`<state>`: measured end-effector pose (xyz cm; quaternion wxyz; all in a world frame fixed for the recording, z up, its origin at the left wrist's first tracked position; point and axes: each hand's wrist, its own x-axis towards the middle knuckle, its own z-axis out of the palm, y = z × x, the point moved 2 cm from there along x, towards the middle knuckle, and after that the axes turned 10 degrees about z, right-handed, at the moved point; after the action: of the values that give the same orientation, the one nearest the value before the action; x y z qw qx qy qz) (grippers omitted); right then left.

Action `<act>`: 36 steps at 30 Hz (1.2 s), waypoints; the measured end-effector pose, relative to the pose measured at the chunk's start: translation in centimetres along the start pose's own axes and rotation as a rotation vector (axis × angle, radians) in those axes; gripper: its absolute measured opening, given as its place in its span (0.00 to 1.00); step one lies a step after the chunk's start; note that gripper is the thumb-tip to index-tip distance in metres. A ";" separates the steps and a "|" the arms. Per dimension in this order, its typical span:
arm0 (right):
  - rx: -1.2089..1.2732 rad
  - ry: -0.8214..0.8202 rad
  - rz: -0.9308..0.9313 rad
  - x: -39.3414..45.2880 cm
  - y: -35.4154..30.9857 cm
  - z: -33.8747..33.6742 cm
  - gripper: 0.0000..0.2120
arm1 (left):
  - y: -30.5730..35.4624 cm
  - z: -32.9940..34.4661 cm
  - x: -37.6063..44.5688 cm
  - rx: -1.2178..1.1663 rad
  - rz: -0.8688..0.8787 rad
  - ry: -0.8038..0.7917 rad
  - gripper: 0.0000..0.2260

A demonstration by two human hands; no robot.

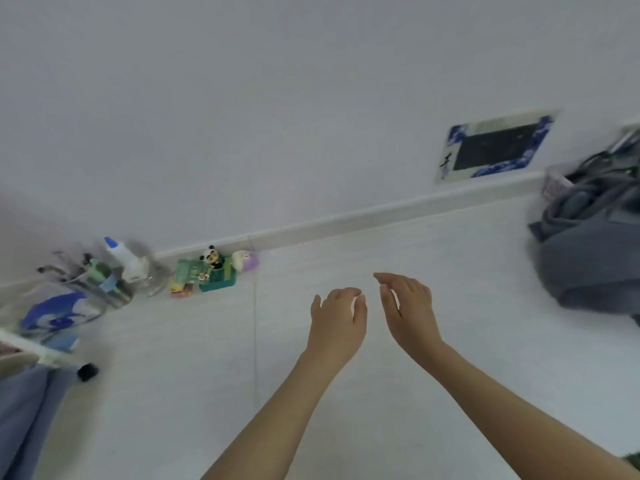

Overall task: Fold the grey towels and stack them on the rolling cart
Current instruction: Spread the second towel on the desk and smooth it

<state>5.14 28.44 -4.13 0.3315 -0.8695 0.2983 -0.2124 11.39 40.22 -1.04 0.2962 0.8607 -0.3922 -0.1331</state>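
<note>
Neither grip holds anything: the left hand (337,317) hangs with fingers loosely curled and the right hand (408,306) is spread flat, fingers straight, the two close together but apart over the pale floor (346,427). From the hands, the pile of grey towels (588,268) lies well away at about three o'clock, unfolded and slumped against a basket (557,183) by the wall. At nine o'clock stands the edge of the rolling cart (38,348) with one black caster (87,371) showing, and a grey-blue cloth (24,417) hangs below it (whether that is a folded towel I cannot tell). Small toys (207,271) and a bottle (121,258) sit at ten o'clock along the skirting.

The risk, as I judge it: towels and cart sit on opposite sides, so a folded towel carried across could sag open, and a nudge might roll the cart away on its casters.
</note>
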 end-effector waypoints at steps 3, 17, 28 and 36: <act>-0.023 0.083 0.074 0.1 5.8 -5.2 0.24 | 5.2 4.6 2.7 -0.017 0.069 -0.067 0.16; -0.136 0.479 0.321 1.3 27.0 -26.4 0.18 | 26.5 23.7 13.9 -0.349 0.136 -0.210 0.18; -0.037 0.499 0.475 4.4 32.0 -32.2 0.21 | 35.1 27.6 21.2 -0.939 -0.153 -0.111 0.23; 0.050 0.490 0.487 4.9 31.7 -32.7 0.21 | 37.5 28.5 24.8 -1.019 -0.302 -0.132 0.32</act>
<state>-21.81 -8.56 -3.01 0.3123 -0.6875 0.5626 -0.3366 -7.84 -9.39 -0.45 0.6288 0.6445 -0.1676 -0.4014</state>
